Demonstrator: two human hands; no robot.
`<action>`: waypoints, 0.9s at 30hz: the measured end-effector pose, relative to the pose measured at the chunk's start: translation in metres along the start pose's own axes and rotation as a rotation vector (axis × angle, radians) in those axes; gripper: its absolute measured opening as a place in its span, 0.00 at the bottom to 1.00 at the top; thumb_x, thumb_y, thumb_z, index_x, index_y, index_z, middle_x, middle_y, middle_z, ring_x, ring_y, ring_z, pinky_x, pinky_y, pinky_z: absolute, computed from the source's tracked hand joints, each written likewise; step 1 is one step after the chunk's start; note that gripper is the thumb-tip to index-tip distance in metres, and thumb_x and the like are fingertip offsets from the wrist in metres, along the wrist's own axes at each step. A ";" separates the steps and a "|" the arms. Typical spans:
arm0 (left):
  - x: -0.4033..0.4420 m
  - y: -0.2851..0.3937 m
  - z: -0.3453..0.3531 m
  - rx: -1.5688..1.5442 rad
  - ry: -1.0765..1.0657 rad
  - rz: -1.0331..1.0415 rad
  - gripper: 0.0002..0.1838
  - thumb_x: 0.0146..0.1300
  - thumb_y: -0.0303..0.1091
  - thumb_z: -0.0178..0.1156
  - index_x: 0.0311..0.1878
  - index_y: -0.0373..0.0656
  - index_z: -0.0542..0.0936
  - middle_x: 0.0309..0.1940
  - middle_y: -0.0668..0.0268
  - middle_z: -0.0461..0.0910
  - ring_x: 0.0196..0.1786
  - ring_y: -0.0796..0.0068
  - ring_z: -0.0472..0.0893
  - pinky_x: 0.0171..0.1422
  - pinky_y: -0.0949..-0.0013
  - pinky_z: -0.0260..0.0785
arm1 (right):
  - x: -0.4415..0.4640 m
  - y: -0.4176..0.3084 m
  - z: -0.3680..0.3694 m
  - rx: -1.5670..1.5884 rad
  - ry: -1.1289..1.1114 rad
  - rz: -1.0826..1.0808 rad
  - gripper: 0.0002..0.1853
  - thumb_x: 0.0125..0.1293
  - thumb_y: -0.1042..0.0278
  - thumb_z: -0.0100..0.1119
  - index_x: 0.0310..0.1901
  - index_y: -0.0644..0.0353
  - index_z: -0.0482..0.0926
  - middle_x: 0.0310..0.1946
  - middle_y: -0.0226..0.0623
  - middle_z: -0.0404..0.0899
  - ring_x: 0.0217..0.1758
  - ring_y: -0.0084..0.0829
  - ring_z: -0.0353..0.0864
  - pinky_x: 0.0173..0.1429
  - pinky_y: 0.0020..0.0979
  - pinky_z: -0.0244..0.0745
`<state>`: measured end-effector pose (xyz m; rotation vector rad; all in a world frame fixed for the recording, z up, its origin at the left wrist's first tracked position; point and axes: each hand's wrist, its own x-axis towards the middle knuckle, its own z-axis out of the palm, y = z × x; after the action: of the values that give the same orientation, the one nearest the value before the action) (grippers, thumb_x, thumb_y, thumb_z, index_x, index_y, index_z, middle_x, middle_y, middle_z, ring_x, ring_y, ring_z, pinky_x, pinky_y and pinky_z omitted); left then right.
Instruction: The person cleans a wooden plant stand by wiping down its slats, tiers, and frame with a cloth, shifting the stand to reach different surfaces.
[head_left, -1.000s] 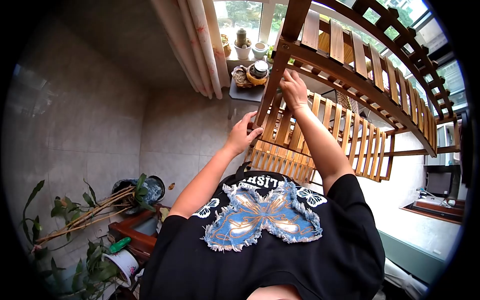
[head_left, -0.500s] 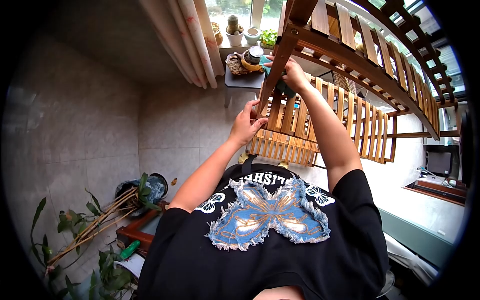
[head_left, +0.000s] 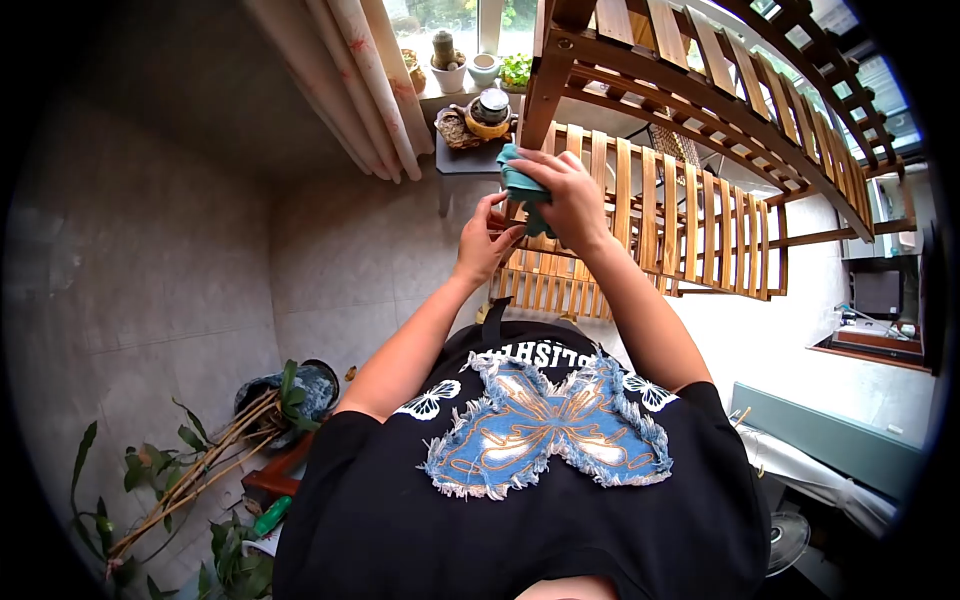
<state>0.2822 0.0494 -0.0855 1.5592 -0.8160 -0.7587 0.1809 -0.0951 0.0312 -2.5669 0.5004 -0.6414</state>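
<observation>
A teal cloth [head_left: 524, 180] is bunched under the fingers of my right hand [head_left: 573, 200], which presses it round the near upright post of a slatted wooden rack [head_left: 650, 205]. Part of the cloth hangs below the hand. Just to the left and lower, my left hand [head_left: 482, 240] grips the same post, thumb on one side and fingers on the other. The lower end of the post is partly hidden by the hands. Curved slatted shelves of the rack extend to the right, one above another.
A small grey table [head_left: 470, 160] with a dark-lidded jar [head_left: 489, 118] stands behind the post. Potted plants [head_left: 448, 72] line the windowsill beside a curtain [head_left: 350, 90]. At the lower left are a fallen-looking leafy plant [head_left: 190, 480] and a dark pot [head_left: 318, 385].
My right hand has come from behind the post to its near side and down, bringing the teal cloth into fuller view. My left hand keeps its hold low on the post.
</observation>
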 end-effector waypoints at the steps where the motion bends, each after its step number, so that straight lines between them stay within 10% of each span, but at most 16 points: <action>1: 0.003 -0.007 -0.002 0.010 -0.004 0.006 0.33 0.67 0.33 0.72 0.72 0.44 0.69 0.42 0.65 0.84 0.45 0.74 0.85 0.52 0.69 0.80 | -0.004 0.007 0.018 -0.073 -0.095 0.009 0.30 0.52 0.80 0.68 0.59 0.47 0.85 0.65 0.25 0.82 0.54 0.40 0.79 0.62 0.36 0.80; 6: 0.006 -0.014 -0.013 -0.177 -0.105 -0.034 0.34 0.69 0.22 0.66 0.76 0.44 0.67 0.49 0.65 0.83 0.53 0.75 0.82 0.61 0.70 0.74 | -0.029 -0.003 -0.005 0.140 -0.416 0.062 0.26 0.53 0.80 0.67 0.56 0.51 0.88 0.58 0.33 0.87 0.54 0.39 0.84 0.67 0.35 0.77; 8: 0.003 -0.002 -0.011 -0.160 -0.128 -0.066 0.33 0.70 0.21 0.62 0.78 0.43 0.65 0.49 0.65 0.83 0.53 0.76 0.82 0.62 0.70 0.73 | -0.015 0.008 -0.042 0.343 -0.611 0.393 0.23 0.56 0.80 0.66 0.55 0.54 0.88 0.50 0.40 0.90 0.50 0.36 0.88 0.64 0.34 0.80; 12: 0.011 -0.003 0.002 -0.262 0.033 -0.125 0.30 0.72 0.36 0.64 0.74 0.38 0.68 0.42 0.63 0.85 0.44 0.76 0.83 0.50 0.69 0.75 | 0.030 0.056 -0.065 0.198 -0.175 0.624 0.23 0.59 0.80 0.64 0.57 0.54 0.87 0.49 0.45 0.89 0.51 0.37 0.89 0.62 0.35 0.81; 18: 0.028 0.025 0.027 0.246 0.111 0.023 0.29 0.75 0.40 0.59 0.73 0.40 0.64 0.43 0.57 0.85 0.45 0.63 0.85 0.53 0.59 0.75 | 0.064 0.126 0.023 -0.209 -0.071 0.255 0.35 0.56 0.82 0.65 0.67 0.45 0.79 0.63 0.34 0.82 0.63 0.47 0.79 0.69 0.40 0.77; 21: 0.034 0.011 0.033 0.448 0.154 0.037 0.28 0.75 0.32 0.49 0.76 0.44 0.57 0.42 0.50 0.84 0.46 0.48 0.84 0.54 0.50 0.74 | 0.047 0.106 0.045 -0.386 -0.191 0.097 0.22 0.66 0.75 0.54 0.60 0.45 0.83 0.64 0.27 0.81 0.62 0.44 0.79 0.65 0.41 0.80; 27: 0.039 -0.010 0.036 0.475 0.162 0.017 0.27 0.74 0.28 0.47 0.75 0.43 0.58 0.37 0.56 0.84 0.37 0.59 0.86 0.47 0.56 0.78 | -0.046 0.050 0.029 -0.368 -0.238 0.040 0.18 0.63 0.74 0.61 0.55 0.56 0.83 0.59 0.35 0.81 0.55 0.41 0.81 0.53 0.38 0.85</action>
<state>0.2742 -0.0016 -0.1015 2.0024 -0.9306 -0.4327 0.1460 -0.1069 -0.0327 -2.9165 0.6346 -0.2391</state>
